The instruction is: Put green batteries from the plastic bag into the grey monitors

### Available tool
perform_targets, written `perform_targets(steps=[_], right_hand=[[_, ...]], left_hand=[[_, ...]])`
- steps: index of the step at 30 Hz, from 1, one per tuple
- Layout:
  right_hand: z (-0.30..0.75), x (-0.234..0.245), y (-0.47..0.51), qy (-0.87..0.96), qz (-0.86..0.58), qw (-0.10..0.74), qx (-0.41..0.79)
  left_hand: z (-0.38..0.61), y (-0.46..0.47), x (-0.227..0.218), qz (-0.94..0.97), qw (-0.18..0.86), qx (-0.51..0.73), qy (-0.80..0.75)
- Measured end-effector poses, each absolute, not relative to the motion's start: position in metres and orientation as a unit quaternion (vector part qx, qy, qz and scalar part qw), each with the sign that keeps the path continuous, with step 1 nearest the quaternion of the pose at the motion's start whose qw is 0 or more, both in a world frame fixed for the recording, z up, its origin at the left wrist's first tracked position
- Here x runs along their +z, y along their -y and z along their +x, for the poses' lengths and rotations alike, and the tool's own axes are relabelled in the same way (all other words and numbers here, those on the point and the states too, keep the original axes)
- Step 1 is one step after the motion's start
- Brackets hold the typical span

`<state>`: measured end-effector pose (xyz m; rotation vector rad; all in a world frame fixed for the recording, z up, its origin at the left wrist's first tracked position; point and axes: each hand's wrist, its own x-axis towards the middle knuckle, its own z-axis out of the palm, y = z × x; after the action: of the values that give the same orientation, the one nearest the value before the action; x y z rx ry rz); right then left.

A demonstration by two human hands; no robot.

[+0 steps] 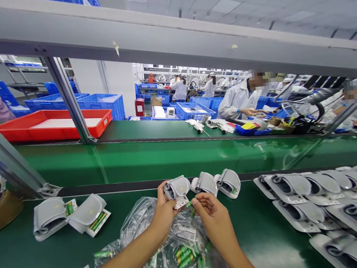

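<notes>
My left hand (161, 215) is closed around a wrist blood pressure monitor (177, 187) with a grey cuff, its white body tilted toward my right hand. My right hand (214, 218) pinches a small green battery (189, 205) close beside the monitor's lower edge. Below both hands lies a crumpled clear plastic bag (136, 222) with loose green batteries (185, 255) in it. Just beyond my fingers stand two more monitors (229, 183). At the left, a pair of monitors (90, 214) shows green batteries in their compartments.
Rows of grey-cuffed monitors (300, 185) fill the right of the green bench (264, 235). A brown tape roll (3, 212) sits at the far left. Metal posts (68, 100) rise along the bench. Beyond are a red tray (55, 131), blue crates and a co-worker (235, 99).
</notes>
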<state>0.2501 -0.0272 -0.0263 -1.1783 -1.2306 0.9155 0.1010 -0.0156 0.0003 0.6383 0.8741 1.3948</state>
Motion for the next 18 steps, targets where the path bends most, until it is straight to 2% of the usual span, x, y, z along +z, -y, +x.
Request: perform_targets(steps=[4, 7, 11, 18], right_hand=[[0.247, -0.027, 0.027, 0.495, -0.474, 0.599, 0.414], [0.246, -0.025, 0.029, 0.508, -0.477, 0.592, 0.405], [0.246, -0.018, 0.031, 0.576, -0.48, 0.552, 0.366], [0.248, -0.018, 0.032, 0.67, -0.436, 0.542, 0.259]], left_hand=[[0.101, 0.018, 0.005, 0.284, 0.658, 0.589, -0.373], [0.101, 0.02, 0.009, 0.279, 0.674, 0.583, -0.358], [0.102, 0.023, 0.012, 0.286, 0.686, 0.58, -0.334], [0.1, 0.025, 0.007, 0.288, 0.685, 0.588, -0.321]])
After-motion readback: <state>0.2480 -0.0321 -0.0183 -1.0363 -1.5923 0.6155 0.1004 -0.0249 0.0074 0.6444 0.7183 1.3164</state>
